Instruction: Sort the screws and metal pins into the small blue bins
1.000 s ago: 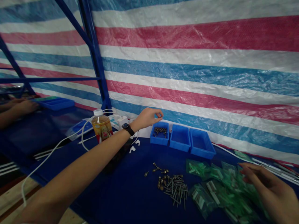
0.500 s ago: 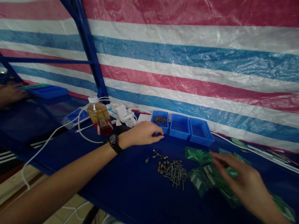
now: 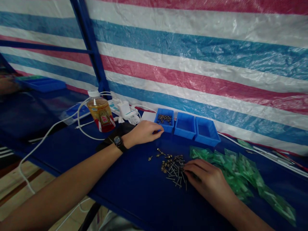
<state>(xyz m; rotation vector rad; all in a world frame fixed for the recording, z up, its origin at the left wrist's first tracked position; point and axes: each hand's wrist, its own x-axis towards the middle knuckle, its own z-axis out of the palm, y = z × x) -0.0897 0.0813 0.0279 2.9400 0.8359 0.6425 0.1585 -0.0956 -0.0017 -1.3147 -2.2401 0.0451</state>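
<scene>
Blue plastic bin (image 3: 166, 125) right at your left hand (image 3: 143, 133), holding a heap of small brass-headed screws (image 3: 164, 119), and those curled fingers (image 3: 156, 131) are up against its front edge; can't tell if they're pinching anything! Your right hand (image 3: 207, 176) is down on the pile of steel pins (image 3: 175, 170), fingertips (image 3: 186, 171) at its edge, half-curled, hold unclear. Brass fittings (image 3: 163, 163) lie left of that hand, green plastic packets (image 3: 237, 173) just right, two more blue bins (image 3: 184, 126) beyond it.
</scene>
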